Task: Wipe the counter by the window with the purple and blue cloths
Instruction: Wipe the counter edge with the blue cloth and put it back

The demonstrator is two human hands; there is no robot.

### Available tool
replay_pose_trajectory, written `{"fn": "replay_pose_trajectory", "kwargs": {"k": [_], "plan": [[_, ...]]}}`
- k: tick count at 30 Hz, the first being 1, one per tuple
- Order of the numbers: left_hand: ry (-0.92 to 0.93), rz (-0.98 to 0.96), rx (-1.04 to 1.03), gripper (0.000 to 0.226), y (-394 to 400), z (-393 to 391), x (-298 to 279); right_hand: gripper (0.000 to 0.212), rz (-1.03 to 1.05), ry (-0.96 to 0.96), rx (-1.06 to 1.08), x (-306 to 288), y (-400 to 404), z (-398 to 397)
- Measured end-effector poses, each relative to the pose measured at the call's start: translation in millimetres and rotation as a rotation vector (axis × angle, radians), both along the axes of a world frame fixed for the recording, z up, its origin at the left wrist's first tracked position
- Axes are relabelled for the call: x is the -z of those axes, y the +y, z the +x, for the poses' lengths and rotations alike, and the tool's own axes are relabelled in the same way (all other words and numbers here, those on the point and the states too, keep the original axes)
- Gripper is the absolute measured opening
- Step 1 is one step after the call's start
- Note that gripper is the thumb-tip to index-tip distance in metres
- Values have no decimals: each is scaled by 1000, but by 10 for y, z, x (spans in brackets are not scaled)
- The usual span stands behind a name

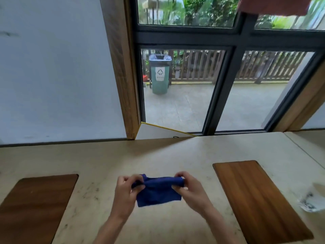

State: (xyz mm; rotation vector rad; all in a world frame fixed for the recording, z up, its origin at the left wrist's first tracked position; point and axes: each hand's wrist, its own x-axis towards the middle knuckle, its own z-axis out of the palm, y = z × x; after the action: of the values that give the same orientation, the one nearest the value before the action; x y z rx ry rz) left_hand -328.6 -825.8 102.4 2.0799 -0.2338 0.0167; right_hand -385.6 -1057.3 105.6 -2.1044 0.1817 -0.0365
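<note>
A dark blue cloth (158, 191) hangs folded between my two hands, just above the beige stone counter (158, 152) in front of the window. My left hand (125, 191) pinches its upper left corner. My right hand (190, 188) pinches the upper right corner. The cloth's lower edge droops toward the counter. No purple cloth is in view.
Two wooden boards lie on the counter, one dark at the left (33, 205) and one lighter at the right (258, 199). A crumpled white printed item (311, 201) sits at the far right edge. A white card (158, 132) leans at the window sill. A green bin (160, 74) stands outside.
</note>
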Motion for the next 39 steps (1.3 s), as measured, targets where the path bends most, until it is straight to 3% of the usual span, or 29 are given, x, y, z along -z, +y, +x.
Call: {"fn": "replay_pose_trajectory", "kwargs": {"k": [4, 8, 14, 19, 23, 29, 33, 39], "plan": [[-154, -75, 25, 48, -121, 119, -1023, 30, -13, -207, 23, -1004, -188, 83], [-200, -73, 83, 26, -130, 113, -1877, 27, 5, -318, 15, -1805, -327, 51], [-401, 130, 61, 39, -113, 43, -2741, 28, 4, -411, -70, -2668, -448, -84], [-534, 145, -79, 26, -133, -88, -3269, 19, -26, -507, -84, -3159, -430, -107], [-601, 194, -143, 22, -88, -183, -3476, 21, 44, -563, -93, -3333, -354, -83], [-560, 169, -327, 17, 340, -468, -3460, 26, 66, -603, -227, -3264, 82, 57], [-461, 123, -512, 19, 886, -783, -3298, 21, 153, -577, -376, -3151, 698, 237], [-391, 227, -785, 25, 1836, -1487, -3126, 36, 269, -537, -614, -2983, 1966, 157]]}}
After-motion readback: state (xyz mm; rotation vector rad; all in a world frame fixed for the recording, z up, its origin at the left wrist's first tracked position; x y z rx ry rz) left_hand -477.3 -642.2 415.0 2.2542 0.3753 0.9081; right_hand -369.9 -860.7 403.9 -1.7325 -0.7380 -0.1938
